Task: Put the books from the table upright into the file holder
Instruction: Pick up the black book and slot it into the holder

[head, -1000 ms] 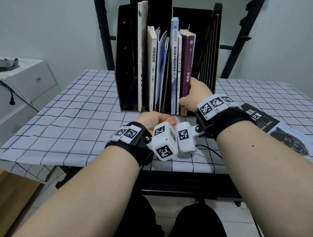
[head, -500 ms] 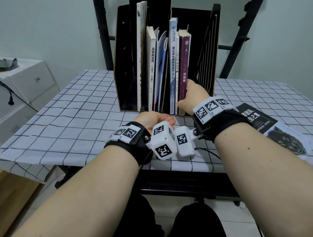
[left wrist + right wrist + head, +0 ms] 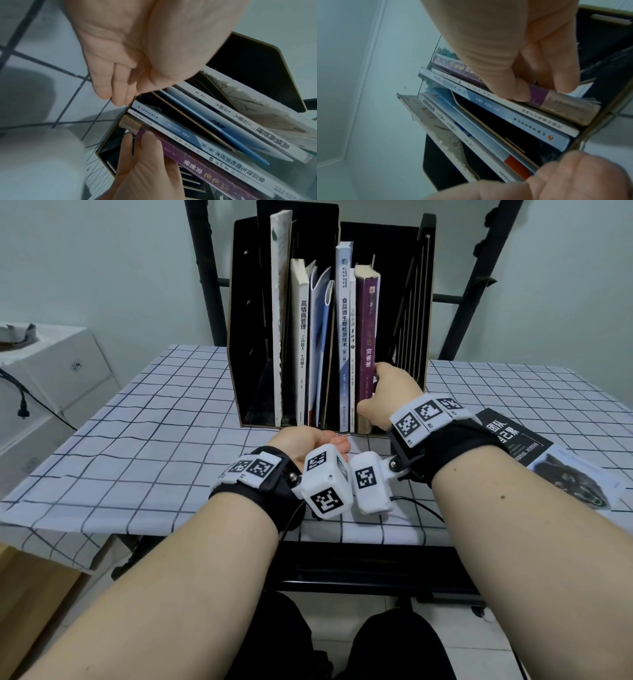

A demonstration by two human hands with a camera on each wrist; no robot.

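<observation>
A black file holder (image 3: 246,320) stands on the checked tablecloth (image 3: 137,440) just beyond both hands, its slots already carrying a row of upright volumes. A second ago the purple book (image 3: 367,337) at the right end of that row leaned to the right, away from its neighbours, with a dark gap beside it; half a second ago it was nearly straight, and now it stands upright and flush against the thin white book (image 3: 352,347) to its left, which suggests this volume is all but seated. The right hand (image 3: 387,395) pinches the lower part of the purple book, thumb on the spine and fingers (image 3: 563,75) round its far side, inside the rightmost slot. The left hand (image 3: 308,441) lies palm-up on the cloth just in front of the holder, close beside the right wrist, fingers loosely curled and holding nothing. Off to the outer side of the right forearm, one black-covered book (image 3: 534,450) lies flat on the table, likely the next to go. The purple book looks worn: its spine bears gold lettering, a pale taped strip wraps its foot, and the page block appears yellowed.
</observation>
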